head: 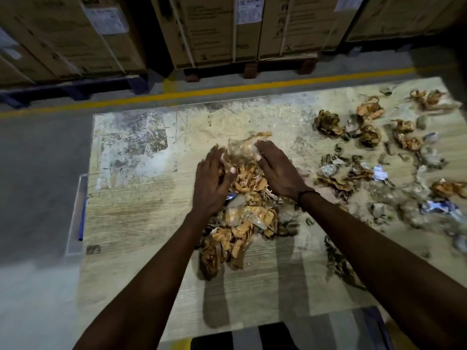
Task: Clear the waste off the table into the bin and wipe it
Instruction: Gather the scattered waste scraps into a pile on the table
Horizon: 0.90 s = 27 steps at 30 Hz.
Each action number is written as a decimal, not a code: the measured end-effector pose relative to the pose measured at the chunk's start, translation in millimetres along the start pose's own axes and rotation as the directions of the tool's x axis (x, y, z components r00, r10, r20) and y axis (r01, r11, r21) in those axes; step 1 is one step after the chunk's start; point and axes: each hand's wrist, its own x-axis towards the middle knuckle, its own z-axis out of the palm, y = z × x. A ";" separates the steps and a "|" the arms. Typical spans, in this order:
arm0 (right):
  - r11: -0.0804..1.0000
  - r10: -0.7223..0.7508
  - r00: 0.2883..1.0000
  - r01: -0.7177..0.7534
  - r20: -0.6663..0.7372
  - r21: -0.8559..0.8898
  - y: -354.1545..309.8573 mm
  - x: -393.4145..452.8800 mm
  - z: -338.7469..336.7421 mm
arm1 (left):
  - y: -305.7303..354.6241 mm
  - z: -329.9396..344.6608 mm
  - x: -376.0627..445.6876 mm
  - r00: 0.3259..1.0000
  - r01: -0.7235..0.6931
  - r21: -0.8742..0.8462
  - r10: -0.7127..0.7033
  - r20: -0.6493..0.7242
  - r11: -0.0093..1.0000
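Nearest the viewer, both bare forearms reach forward over the table (141,218), converging on a heap of waste (242,213) that lies mid-table, between and beneath the hands. The heap, brown and orange crumpled scraps with some clear film, appears drawn together so that it can be lifted in one load rather than piece by piece. The left hand (212,185) stands on its edge against the heap's left flank, fingers curled inward among the scraps; whether they have actually closed on any piece cannot be told, since motion blur hides the fingertips. The right hand (275,170) faces it across the heap, fingers straight and together, palm angled inward as a wall that keeps material from spilling rightward; it grasps nothing. A dark band circles the right wrist. Farther right, scattered waste (379,152) lies ungathered across the table's far corner. No bin is visible. Beyond the table run a yellow floor line (202,93) and stacked cartons (214,29).
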 end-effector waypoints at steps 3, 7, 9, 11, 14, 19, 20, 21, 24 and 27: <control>1.000 0.027 0.994 -0.026 -0.110 0.007 -4.3 -12.1 0.6 | 20.7 21.8 2.3 0.999 0.034 -0.026 -0.034 0.024 0.999; 0.997 0.065 0.962 -0.054 -0.265 0.047 4.1 -24.4 -19.0 | 44.4 29.2 1.3 0.995 0.031 -0.072 -0.024 0.092 0.997; 0.995 0.094 0.946 -0.077 -0.309 0.068 13.7 -32.8 -30.1 | 50.7 17.5 -4.6 0.996 0.073 -0.093 -0.067 0.067 0.993; 0.993 0.109 0.932 -0.086 -0.347 0.079 24.6 -45.7 -38.4 | 52.1 -2.2 -17.8 0.995 0.099 -0.120 -0.101 -0.011 0.988; 0.991 0.133 0.910 -0.108 -0.393 0.085 28.9 -71.6 -41.8 | 41.3 -28.3 -58.6 0.984 0.123 -0.125 -0.137 -0.110 0.985; 0.973 0.230 0.871 -0.216 -0.433 0.082 3.7 -132.6 -18.5 | 22.8 -18.6 -143.7 0.934 0.285 -0.103 -0.300 -0.192 0.953; 0.969 0.244 0.872 -0.239 -0.425 0.066 -1.4 -143.9 -10.5 | 22.6 -8.5 -155.8 0.940 0.275 -0.064 -0.282 -0.192 0.959; 0.965 0.256 0.874 -0.258 -0.412 0.052 -6.2 -153.6 -1.9 | 24.0 2.5 -164.1 0.947 0.259 -0.025 -0.259 -0.188 0.966; 0.962 0.269 0.881 -0.264 -0.388 0.067 -12.4 -169.1 19.5 | 33.8 32.6 -161.5 0.952 0.244 0.027 -0.234 -0.196 0.969; 0.965 0.256 0.864 -0.255 -0.433 0.061 -10.4 -166.5 30.8 | 48.6 53.5 -131.6 0.963 0.175 0.007 -0.170 -0.209 0.984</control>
